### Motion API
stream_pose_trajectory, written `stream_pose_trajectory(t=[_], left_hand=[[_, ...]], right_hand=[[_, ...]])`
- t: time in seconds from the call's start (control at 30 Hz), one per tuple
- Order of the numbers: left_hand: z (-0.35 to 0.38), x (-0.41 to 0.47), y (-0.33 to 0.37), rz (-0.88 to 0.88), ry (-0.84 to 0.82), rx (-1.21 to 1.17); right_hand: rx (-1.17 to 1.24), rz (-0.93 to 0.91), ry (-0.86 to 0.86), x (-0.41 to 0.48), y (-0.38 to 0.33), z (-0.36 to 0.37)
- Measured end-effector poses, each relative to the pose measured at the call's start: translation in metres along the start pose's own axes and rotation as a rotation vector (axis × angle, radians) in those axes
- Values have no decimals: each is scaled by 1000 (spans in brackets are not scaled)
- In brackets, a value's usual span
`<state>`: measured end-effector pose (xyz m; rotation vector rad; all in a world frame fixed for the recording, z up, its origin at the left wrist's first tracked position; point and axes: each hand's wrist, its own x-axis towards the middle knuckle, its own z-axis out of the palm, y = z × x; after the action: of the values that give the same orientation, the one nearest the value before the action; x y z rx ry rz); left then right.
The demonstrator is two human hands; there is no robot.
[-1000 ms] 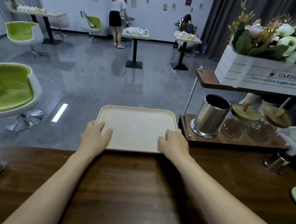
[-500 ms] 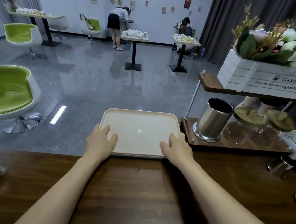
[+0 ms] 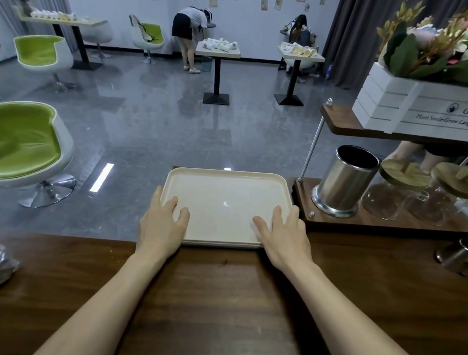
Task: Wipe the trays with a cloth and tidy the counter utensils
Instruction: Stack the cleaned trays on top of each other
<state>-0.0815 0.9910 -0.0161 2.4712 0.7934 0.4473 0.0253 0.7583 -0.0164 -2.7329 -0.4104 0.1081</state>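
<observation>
Cream rectangular plastic tray point(image 3: 224, 203) at 12 o'clock, overhanging the dark wooden table's point(image 3: 236, 314) far edge. My left hand point(image 3: 162, 224) and right hand point(image 3: 284, 239) press flat on its 2 near corners; fingers point(image 3: 278, 216) uncurled, grasping nothing. Step, as I judge it: positioning the tray for wiping. Next needs a cloth; 0 in view.

Bare forearms point(image 3: 117, 296), left hand point(image 3: 162, 224), right hand point(image 3: 281, 239); long slender fingers point(image 3: 277, 214)
</observation>
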Motion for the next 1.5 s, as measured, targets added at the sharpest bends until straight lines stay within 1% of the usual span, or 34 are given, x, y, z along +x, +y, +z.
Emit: stream_pose_trajectory(t=[0.1,0.2,0.3,0.37,0.47,0.53,0.6,0.7,0.77,0.8,0.87,0.93,1.0,1.13,1.27,1.37,1.5], left_hand=[[2,4,-3,-7,-10,11],[1,6,-3,34,-37,34],[-2,8,-4,51,-97,88],[-4,9,-6,44,-160,124],[-7,11,-6,47,-226,185],[-8,14,-7,37,-246,205],[-6,17,-11,45,-248,225],[1,24,-19,55,-221,283],[4,24,-18,55,-169,289],[5,21,-16,94,-103,280],[8,6,-7,255,93,251],[17,-17,11,376,233,158],[28,-47,37,409,255,40],[61,-110,99,481,156,-119],[89,-172,166,491,24,-245],[114,-212,215,488,-78,-276],[152,-260,277,488,-164,-276]], right_hand=[[-24,-8,-22,-3,-1,-2],[-21,-5,-23,-5,-1,-4],[-27,-13,-27,-4,0,-3],[-75,-57,17,-9,1,-2],[-192,-172,82,-24,4,2],[-190,-214,58,-35,9,2],[-128,-227,16,-45,15,1],[-8,-256,-22,-63,29,-4],[83,-264,-43,-77,42,-10],[126,-263,-49,-84,50,-13],[197,-256,-54,-96,66,-21],[249,-233,-47,-107,81,-32],[284,-199,-40,-116,97,-43],[330,-140,-38,-136,128,-66],[379,-106,-6,-163,168,-92],[368,-62,23,-185,215,-114],[257,-6,87,-215,292,-146]])
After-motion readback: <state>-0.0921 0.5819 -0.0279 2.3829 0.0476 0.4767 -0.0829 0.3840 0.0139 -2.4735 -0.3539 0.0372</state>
